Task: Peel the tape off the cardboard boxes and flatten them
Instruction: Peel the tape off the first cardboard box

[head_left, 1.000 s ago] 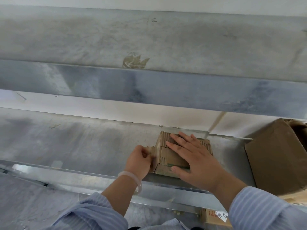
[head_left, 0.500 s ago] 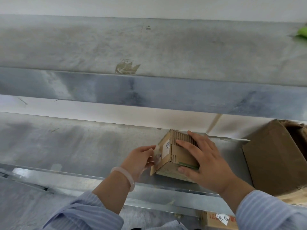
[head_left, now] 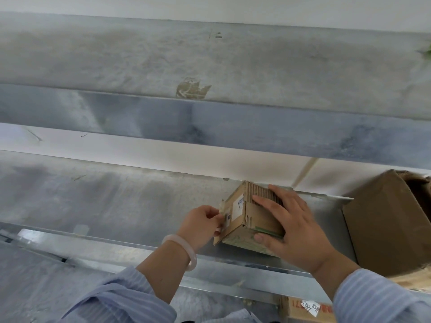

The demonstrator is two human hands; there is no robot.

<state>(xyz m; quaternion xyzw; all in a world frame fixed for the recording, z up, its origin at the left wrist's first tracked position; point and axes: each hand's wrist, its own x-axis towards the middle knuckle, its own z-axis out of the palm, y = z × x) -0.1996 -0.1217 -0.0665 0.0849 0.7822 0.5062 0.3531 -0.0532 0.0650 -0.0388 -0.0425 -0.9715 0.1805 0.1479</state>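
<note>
My left hand (head_left: 200,221) pinches glossy tape (head_left: 224,219) on the squat cardboard box (head_left: 238,206); my right hand (head_left: 297,229) presses flat on its ribbed top.

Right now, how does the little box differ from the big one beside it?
The small box is much smaller than the big box. The right hand rests on the small box while the left hand pinches its tape; nobody touches the big box. The small box bears a white label; the big box shows none. Both are cardboard.
</note>
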